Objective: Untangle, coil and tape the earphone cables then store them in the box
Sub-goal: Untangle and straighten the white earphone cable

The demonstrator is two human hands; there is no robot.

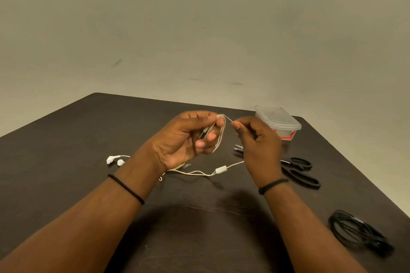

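Observation:
My left hand (188, 137) is raised over the middle of the dark table, holding several loops of the white earphone cable (220, 134) and its plug end between the fingers. My right hand (258, 139) pinches the same cable just right of the loops. The rest of the cable trails down onto the table, past a small white inline remote (221, 170), to the two white earbuds (114, 159) lying at the left. A clear plastic box (278, 121) with its lid on stands at the back right. A coiled black earphone cable (357, 231) lies at the front right.
Black-handled scissors (299, 170) lie on the table (66, 150) to the right of my right hand, partly hidden by it. The table's far edge runs just behind the box, and its right edge passes close to the black coil. A bare wall stands behind.

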